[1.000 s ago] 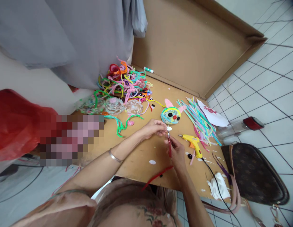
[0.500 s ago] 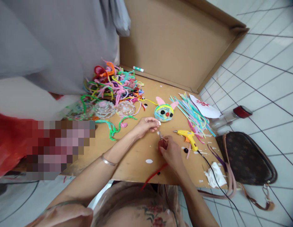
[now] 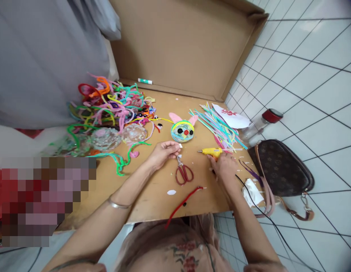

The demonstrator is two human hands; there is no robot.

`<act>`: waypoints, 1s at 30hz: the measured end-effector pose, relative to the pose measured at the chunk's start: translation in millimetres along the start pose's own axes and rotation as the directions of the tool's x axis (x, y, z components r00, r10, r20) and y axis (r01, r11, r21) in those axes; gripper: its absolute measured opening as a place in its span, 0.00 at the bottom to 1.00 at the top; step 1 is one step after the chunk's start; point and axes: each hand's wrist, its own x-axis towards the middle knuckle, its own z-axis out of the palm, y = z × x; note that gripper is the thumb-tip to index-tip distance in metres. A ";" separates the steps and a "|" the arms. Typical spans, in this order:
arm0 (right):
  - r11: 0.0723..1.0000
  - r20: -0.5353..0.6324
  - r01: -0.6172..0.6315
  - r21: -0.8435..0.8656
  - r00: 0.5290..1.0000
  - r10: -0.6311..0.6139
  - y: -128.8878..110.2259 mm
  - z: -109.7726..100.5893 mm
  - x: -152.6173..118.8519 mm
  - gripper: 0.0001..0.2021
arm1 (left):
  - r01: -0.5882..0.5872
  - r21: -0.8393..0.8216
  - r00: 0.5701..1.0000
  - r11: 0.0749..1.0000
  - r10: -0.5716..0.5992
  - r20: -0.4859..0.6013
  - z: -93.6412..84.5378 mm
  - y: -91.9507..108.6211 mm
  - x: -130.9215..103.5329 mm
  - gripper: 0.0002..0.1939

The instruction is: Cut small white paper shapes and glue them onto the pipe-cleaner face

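My left hand pinches a small white piece between thumb and fingertips. Just behind it sits a round wrapped head with pink ears, black eyes and a red nose. My right hand is closed around the handle of a yellow glue gun, whose nozzle points left. Red-handled scissors lie on the table between my hands. A red pipe cleaner and a white oval scrap rest near the front edge.
A tangled heap of coloured pipe cleaners covers the left back. Straight pipe cleaners, a bottle, a brown bag and crumpled tissue stand or lie right. The glue gun's black cable trails off the table.
My right hand has let go of the scissors, moved right and taken hold of the glue gun. The view has shifted. The white piece is still in my left hand.
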 end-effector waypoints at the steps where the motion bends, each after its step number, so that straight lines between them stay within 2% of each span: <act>1: 1.000 0.031 -0.019 0.025 0.999 0.018 1.6 3.9 4.9 0.28 | -0.001 0.002 1.000 1.000 0.001 0.004 0.6 -0.5 -0.1 0.22; 3: 0.993 0.060 -0.056 0.101 0.997 0.050 3.5 10.0 10.9 0.26 | -0.002 0.001 1.000 1.000 0.002 0.023 0.8 -1.6 0.1 0.21; 5: 0.975 0.040 -0.094 0.202 0.995 0.088 5.4 13.4 12.7 0.23 | 0.004 -0.022 0.999 1.000 -0.003 0.041 0.4 -2.8 0.9 0.20; 9: 0.876 -0.048 -0.153 0.457 0.979 0.196 7.9 10.7 6.6 0.20 | 0.073 -0.198 0.996 0.978 -0.059 0.073 1.6 -4.8 1.2 0.14; 12: 0.785 -0.219 -0.018 0.619 0.956 0.194 1.3 1.0 -3.7 0.20 | 0.155 -0.414 0.981 0.897 -0.090 0.172 4.9 -4.3 -1.0 0.08; 14: 0.721 -0.282 0.074 0.689 0.944 0.172 -7.4 -7.9 -10.7 0.18 | 0.233 -0.514 0.959 0.826 -0.106 0.264 7.1 -2.2 -4.0 0.06; 18: 0.698 -0.396 0.151 0.700 0.895 0.204 -23.1 -22.9 -18.1 0.15 | 0.345 -0.604 0.924 0.719 -0.146 0.354 9.3 4.4 -11.2 0.07; 23: 0.745 -0.519 0.248 0.619 0.841 0.151 -28.9 -27.3 -18.9 0.14 | 0.408 -0.593 0.890 0.694 -0.160 0.426 11.1 7.6 -17.7 0.11; 26: 0.753 -0.534 0.277 0.597 0.838 0.116 -31.3 -29.4 -20.2 0.14 | 0.432 -0.578 0.874 0.692 -0.163 0.458 13.0 6.8 -19.8 0.11; 30: 0.746 -0.504 0.263 0.612 0.856 0.111 -35.2 -34.9 -22.0 0.15 | 0.437 -0.570 0.865 0.696 -0.151 0.478 13.2 6.7 -21.1 0.10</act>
